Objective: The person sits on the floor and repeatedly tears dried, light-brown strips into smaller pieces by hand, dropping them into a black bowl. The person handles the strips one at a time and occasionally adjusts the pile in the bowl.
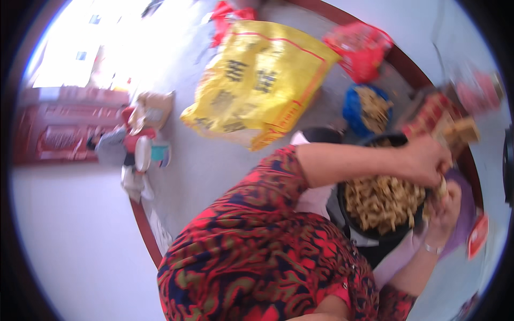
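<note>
My left hand (428, 158) reaches across a black bowl (342, 206) full of tan dried strips (383, 200), its fingers closed near a pale piece (443, 187). My right hand (447, 206), just below it at the bowl's right side, grips that pale piece. A light wooden object (463, 128) sticks out just beyond my left hand; I cannot tell whether that hand holds it. The bowl sits over pink and dark cloth at my lap, with a purple item (463, 190) to the right.
A large yellow sack (257, 80) lies on the grey floor (187, 160). Beyond the bowl are a blue bag of strips (367, 107), red bags (358, 45) and a pink container (476, 88). Assorted items (147, 155) stand by a red door (61, 139) at left; walls edge the floor.
</note>
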`<action>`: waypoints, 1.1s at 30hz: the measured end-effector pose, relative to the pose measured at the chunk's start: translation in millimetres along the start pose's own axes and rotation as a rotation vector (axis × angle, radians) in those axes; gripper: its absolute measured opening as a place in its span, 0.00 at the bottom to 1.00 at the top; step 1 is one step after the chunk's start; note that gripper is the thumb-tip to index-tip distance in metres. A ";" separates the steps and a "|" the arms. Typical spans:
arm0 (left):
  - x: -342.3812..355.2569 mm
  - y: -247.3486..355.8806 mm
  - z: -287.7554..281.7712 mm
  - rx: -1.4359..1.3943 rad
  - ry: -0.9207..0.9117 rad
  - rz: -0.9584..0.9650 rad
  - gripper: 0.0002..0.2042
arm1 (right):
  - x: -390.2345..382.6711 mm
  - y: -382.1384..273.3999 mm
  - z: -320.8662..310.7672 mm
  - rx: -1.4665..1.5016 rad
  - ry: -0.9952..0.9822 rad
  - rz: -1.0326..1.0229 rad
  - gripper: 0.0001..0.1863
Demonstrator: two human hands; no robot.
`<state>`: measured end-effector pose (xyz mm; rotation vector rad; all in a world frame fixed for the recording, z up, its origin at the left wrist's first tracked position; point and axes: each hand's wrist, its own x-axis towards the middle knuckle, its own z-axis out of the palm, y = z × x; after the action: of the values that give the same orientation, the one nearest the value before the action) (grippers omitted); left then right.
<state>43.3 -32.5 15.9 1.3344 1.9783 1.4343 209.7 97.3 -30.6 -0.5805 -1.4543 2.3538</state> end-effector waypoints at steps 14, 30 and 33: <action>15.1 -10.4 -8.2 -0.089 -0.396 -0.088 0.11 | 17.8 -19.2 28.3 -0.062 -0.115 -0.104 0.09; 18.2 -11.8 -0.4 -0.609 -0.305 -0.294 0.15 | 20.9 -24.8 -1.3 0.117 -0.126 -0.193 0.12; 14.8 -11.8 4.5 -0.569 -0.327 -0.297 0.11 | 19.0 -25.9 16.3 0.121 -0.119 -0.101 0.08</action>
<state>33.7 -18.2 7.0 0.9040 1.3479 1.3835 186.4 104.8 -4.1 -0.3328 -1.3445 2.4115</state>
